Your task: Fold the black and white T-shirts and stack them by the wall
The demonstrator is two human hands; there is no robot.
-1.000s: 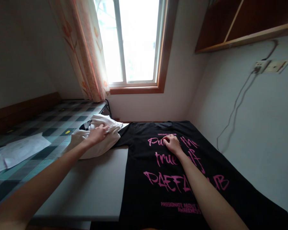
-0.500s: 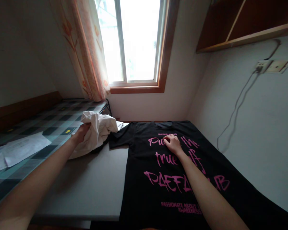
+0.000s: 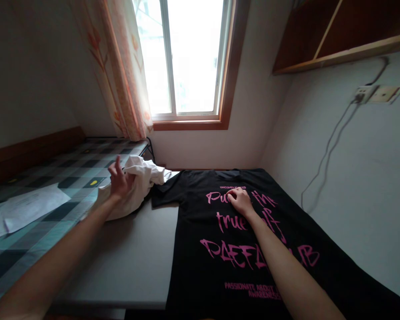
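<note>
A black T-shirt [image 3: 200,231] with pink lettering lies spread over the white table [image 3: 133,262]. My right hand [image 3: 240,200] rests on its upper chest print, the fingers curled together; whether they pinch any fabric is hidden. At the table's far left, a crumpled white cloth [image 3: 142,178] lies beside the shirt's left sleeve. My left hand [image 3: 120,181] is against the near left side of this cloth, with fingers raised and apart.
To the left is a bed with a checked cover [image 3: 70,164] and white papers [image 3: 36,209] on it. A curtained window [image 3: 196,58] stands behind the table. A cable [image 3: 330,146] hangs on the right wall below a wooden shelf [image 3: 346,51].
My left hand has loosened its grasp of the white cloth and moved slightly right, its fingers now lifted. The cloth has shifted a little right. My right hand has stayed in place.
</note>
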